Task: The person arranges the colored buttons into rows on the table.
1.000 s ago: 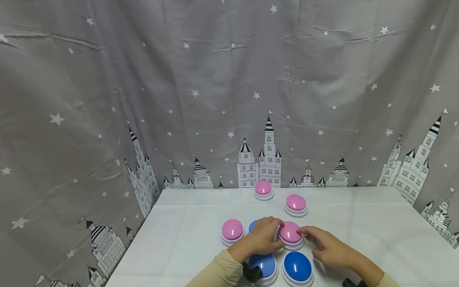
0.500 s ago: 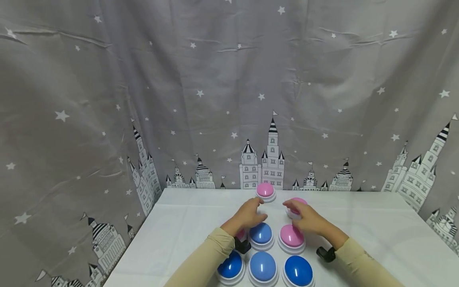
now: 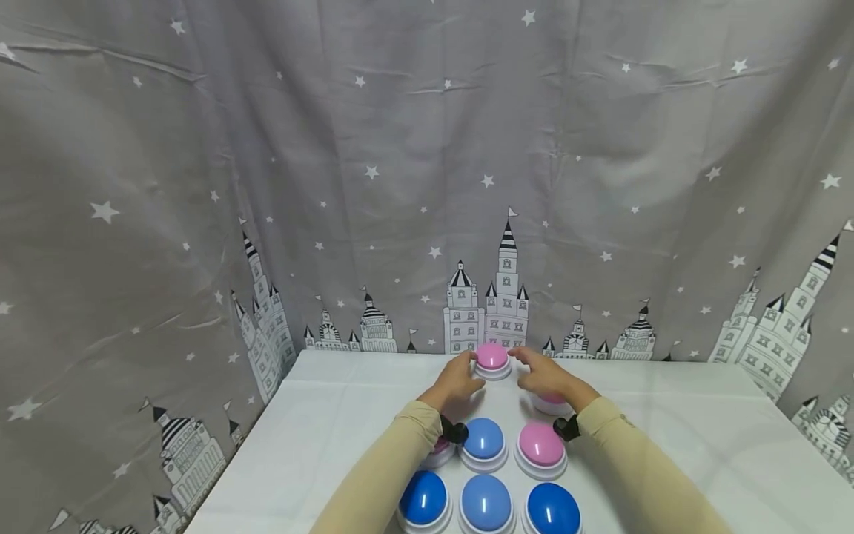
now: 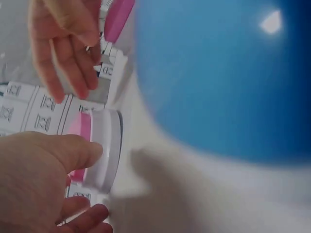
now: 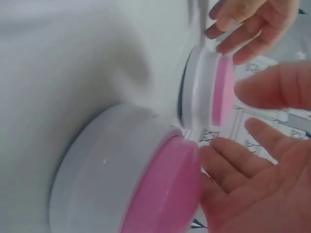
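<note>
The farthest pink push button (image 3: pixel 492 356), a glossy dome on a white round base, stands at the table's back edge. On its left is my left hand (image 3: pixel 457 380), fingertips close to the base. My right hand (image 3: pixel 548 377) reaches in from the other side, fingers spread loosely, and covers part of a second pink button (image 3: pixel 552 406). In the left wrist view, the left thumb overlaps the far button's white base (image 4: pixel 108 145). Seen from the right wrist, the far button (image 5: pixel 206 92) sits between both hands, with a nearer pink button (image 5: pixel 160 194) below.
Closer in stand a light blue button (image 3: pixel 483 438), a pink button (image 3: pixel 540 443) and one partly hidden by the left wrist. The front row has a dark blue button (image 3: pixel 423 497), a light blue one (image 3: pixel 487 502) and another dark blue one (image 3: pixel 553 509). A grey castle-print curtain (image 3: pixel 400 148) hangs behind.
Both hands have left the pink button in the middle row and moved away from me to either side of the farthest one. The middle-row pink button stays on the table.
</note>
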Demonstrator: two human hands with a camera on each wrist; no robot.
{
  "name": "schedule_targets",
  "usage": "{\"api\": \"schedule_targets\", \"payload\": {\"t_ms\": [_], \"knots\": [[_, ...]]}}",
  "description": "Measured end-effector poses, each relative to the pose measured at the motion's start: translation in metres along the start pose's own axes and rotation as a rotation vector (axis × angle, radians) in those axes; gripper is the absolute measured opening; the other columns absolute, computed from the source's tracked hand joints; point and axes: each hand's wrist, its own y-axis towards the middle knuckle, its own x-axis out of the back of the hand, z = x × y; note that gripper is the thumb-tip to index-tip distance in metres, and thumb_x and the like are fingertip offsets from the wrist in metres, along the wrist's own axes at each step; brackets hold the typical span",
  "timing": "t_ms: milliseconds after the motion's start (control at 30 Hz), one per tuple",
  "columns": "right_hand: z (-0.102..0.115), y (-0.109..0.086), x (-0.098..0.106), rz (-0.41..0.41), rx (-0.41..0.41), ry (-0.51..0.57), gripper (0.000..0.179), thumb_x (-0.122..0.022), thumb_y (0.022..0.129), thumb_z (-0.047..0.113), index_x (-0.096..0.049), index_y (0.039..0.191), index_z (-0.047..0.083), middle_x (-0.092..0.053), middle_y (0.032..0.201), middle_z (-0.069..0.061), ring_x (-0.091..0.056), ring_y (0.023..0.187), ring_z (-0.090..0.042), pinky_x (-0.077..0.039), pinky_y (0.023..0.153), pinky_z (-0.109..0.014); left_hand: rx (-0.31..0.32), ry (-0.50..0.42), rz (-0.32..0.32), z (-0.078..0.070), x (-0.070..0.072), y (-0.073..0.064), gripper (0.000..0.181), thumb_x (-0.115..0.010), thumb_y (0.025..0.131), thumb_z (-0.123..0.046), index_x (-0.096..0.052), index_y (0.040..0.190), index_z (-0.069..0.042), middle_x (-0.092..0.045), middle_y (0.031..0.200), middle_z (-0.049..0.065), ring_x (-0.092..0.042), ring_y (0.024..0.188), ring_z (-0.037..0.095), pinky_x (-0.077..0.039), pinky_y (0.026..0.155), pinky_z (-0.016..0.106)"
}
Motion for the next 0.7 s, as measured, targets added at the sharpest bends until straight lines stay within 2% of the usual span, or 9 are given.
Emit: {"api": "schedule_targets", "payload": {"t_ms": [133,300,467,700], "knots": [[-0.002,0.011,-0.005,0.063,-0.038,0.016,0.070,-0.060,0.069,0.001,-0.038,0.136,0.006,-0.041,0.135,-0.021,-0.038,0.123,-0.039,-0.030,0.098,-0.057,0.009,-0.056,-0.010,0.009,-0.001,0.007,0.055,-0.068,0.079,-0.016,-0.044,0.127,-0.003,-0.053,0.122,0.018,-0.052,0.111,0.029,-0.040,0.095,0.040],[-0.004,0.020,-0.009,0.070,-0.018,0.044,0.076,-0.060,0.066,-0.003,-0.034,0.138,0.000,-0.040,0.136,-0.023,-0.037,0.124,-0.039,-0.026,0.102,-0.053,-0.034,-0.135,-0.013,0.016,-0.003,0.010,0.054,-0.068,0.079,-0.010,-0.043,0.127,-0.002,-0.050,0.127,0.017,-0.053,0.110,0.029,-0.042,0.093,0.037],[-0.004,0.024,-0.010,0.092,-0.017,0.122,0.077,-0.058,0.065,-0.006,-0.032,0.138,-0.003,-0.040,0.136,-0.023,-0.035,0.126,-0.037,-0.024,0.104,-0.051,-0.071,-0.194,-0.062,0.018,-0.004,0.012,0.052,-0.070,0.074,0.000,-0.049,0.122,-0.001,-0.055,0.117,0.019,-0.057,0.100,0.028,-0.046,0.087,0.035],[0.000,0.018,-0.006,0.110,-0.019,0.182,0.073,-0.058,0.067,-0.006,-0.036,0.136,-0.002,-0.042,0.135,-0.021,-0.038,0.123,-0.039,-0.026,0.101,-0.055,-0.057,-0.164,-0.132,0.013,-0.005,0.013,0.047,-0.075,0.070,-0.002,-0.055,0.113,-0.004,-0.061,0.101,0.010,-0.059,0.090,0.022,-0.048,0.078,0.027]]}}
